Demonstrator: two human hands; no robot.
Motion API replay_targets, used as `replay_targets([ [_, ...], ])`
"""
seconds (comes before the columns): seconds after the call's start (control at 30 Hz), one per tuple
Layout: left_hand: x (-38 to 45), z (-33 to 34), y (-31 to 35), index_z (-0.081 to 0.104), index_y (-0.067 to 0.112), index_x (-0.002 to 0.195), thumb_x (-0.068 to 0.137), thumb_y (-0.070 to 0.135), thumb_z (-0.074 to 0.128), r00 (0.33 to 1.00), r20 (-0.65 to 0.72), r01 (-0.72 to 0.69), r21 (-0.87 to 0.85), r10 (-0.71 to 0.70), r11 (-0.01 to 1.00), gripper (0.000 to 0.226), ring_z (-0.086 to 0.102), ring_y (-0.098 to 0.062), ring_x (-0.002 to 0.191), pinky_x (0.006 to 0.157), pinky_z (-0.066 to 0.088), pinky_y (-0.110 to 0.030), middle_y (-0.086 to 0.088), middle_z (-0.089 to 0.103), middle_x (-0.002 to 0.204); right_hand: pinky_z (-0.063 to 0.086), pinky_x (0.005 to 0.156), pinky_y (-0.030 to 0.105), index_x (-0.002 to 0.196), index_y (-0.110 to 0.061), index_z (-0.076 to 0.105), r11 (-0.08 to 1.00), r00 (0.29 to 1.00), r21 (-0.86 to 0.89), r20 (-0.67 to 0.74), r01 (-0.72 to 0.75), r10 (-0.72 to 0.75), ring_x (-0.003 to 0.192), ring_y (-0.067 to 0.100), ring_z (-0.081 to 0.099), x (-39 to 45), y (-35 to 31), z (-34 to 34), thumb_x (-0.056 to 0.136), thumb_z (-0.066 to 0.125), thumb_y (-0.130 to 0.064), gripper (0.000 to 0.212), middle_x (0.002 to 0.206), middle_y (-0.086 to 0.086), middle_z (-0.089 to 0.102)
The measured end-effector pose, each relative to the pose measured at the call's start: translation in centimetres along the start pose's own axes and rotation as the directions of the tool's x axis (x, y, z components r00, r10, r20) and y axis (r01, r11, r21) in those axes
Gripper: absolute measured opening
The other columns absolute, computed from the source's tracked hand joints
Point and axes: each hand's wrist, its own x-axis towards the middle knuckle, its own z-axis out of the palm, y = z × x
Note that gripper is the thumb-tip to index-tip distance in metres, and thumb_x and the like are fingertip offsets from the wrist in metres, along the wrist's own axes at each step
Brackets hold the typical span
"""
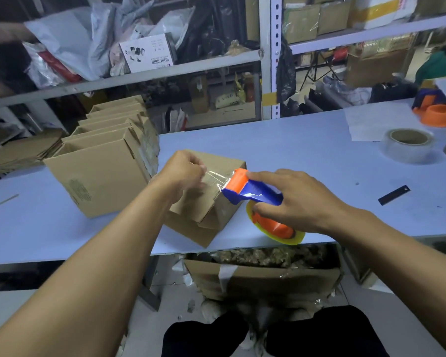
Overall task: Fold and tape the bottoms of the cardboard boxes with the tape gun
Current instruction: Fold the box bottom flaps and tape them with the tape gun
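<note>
The right hand [291,199] has its grip wrapped round the tape gun [252,194] at frame centre, nose on the box [206,202] edge. The left hand [184,171] pinches the tape [216,176] end, probably to keep the strip taut and flat over the folded bottom seam. The box lies bottom-up near the desk [319,155] front edge, likely for reach. Done boxes [101,161] stand left of centre, apart. Their printed mark is unreadable; a carton [147,54] on the upper-left shelf bears Chinese text too blurred to read.
</note>
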Motion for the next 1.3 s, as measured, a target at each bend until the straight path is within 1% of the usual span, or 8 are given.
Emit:
replay_targets([
  [0.2,0.0,0.0,-0.3,0.063,0.013,0.082,0.095,0.009,0.054,0.982,-0.036,-0.157,0.395,0.186,0.905,0.016,0.067,-0.027,0.085,0.079,0.056,-0.038,-0.006,0.068,0.09,0.046,0.077,0.03,0.142,-0.051,0.037,0.999,0.999,-0.045,0.025,0.03,-0.029,0.099,0.015,0.054,0.3,-0.1,0.4,0.086,0.057,-0.053,0.059,0.114,-0.011,0.057],
  [0.5,0.8,1.2,-1.9,0.058,0.011,0.088,0.093,0.007,0.048,0.949,0.009,-0.259,0.589,0.314,0.766,0.012,0.053,-0.023,0.083,0.055,0.032,-0.029,-0.005,0.061,0.09,0.045,0.079,0.031,0.143,-0.051,0.035,0.998,0.999,-0.06,0.025,0.025,-0.023,0.106,0.017,0.055,0.1,-0.2,1.5,0.087,0.055,-0.053,0.059,0.119,-0.01,0.058],
  [0.6,0.4,1.9,-2.5,0.051,0.006,0.09,0.093,0.011,0.044,0.934,0.004,-0.271,0.657,0.357,0.704,0.009,0.055,-0.033,0.085,0.061,0.033,-0.035,-0.009,0.056,0.089,0.042,0.076,0.029,0.145,-0.048,0.034,0.997,0.998,-0.076,0.048,0.03,-0.027,0.108,0.017,0.055,0.1,-0.5,1.8,0.09,0.054,-0.053,0.059,0.124,-0.009,0.056],
  [0.8,-0.7,1.4,-2.5,0.045,0.01,0.115,0.09,0.02,0.059,0.912,-0.164,-0.221,0.574,0.375,0.789,0.031,0.054,-0.032,0.105,0.075,0.038,-0.034,-0.01,0.053,0.116,0.046,0.074,0.033,0.135,-0.045,0.035,0.985,0.999,-0.173,0.047,0.018,-0.01,0.098,0.024,0.057,0.4,-1.3,1.9,0.088,0.051,-0.051,0.05,0.111,-0.005,0.059],
  [0.87,-0.9,1.0,-2.7,0.056,0.016,0.114,0.083,0.015,0.06,0.887,-0.034,-0.394,0.467,0.461,0.792,0.031,0.055,-0.021,0.105,0.078,0.039,-0.028,0.0,0.055,0.114,0.045,0.07,0.033,0.131,-0.043,0.036,0.974,0.999,-0.224,0.04,0.023,-0.014,0.094,0.025,0.058,0.6,-1.5,1.9,0.087,0.05,-0.05,0.047,0.106,-0.004,0.06],
  [1.0,-1.2,-0.1,-2.9,0.055,0.019,0.135,0.079,0.029,0.066,0.826,0.443,-0.494,0.272,0.349,0.826,0.058,0.042,-0.007,0.128,0.104,0.031,-0.019,0.006,0.046,0.14,0.038,0.064,0.032,0.127,-0.039,0.036,0.965,0.996,-0.259,0.084,0.026,-0.005,0.086,0.027,0.054,1.5,-1.5,1.6,0.085,0.052,-0.047,0.045,0.099,-0.002,0.057],
  [1.13,-1.8,0.7,-4.3,0.024,0.017,0.155,0.067,0.044,0.061,0.803,0.468,-0.566,0.403,0.369,0.72,0.099,0.015,-0.01,0.147,0.113,0.014,-0.018,0.001,0.017,0.162,0.045,0.07,0.034,0.136,-0.04,0.027,0.981,0.998,-0.193,0.043,-0.029,0.038,0.089,0.028,0.057,1.2,-2.1,2.9,0.087,0.05,-0.049,0.055,0.11,0.002,0.055],
  [1.3,-2.4,1.9,-5.3,0.01,0.021,0.158,0.086,0.033,0.053,0.818,0.409,-0.573,0.519,0.405,0.634,0.085,0.002,-0.013,0.151,0.123,0.01,-0.039,0.003,0.002,0.165,0.051,0.076,0.036,0.138,-0.04,0.03,0.981,0.999,-0.187,-0.007,-0.049,0.048,0.094,0.029,0.059,1.0,-1.8,3.6,0.089,0.052,-0.05,0.055,0.114,0.004,0.059],
])
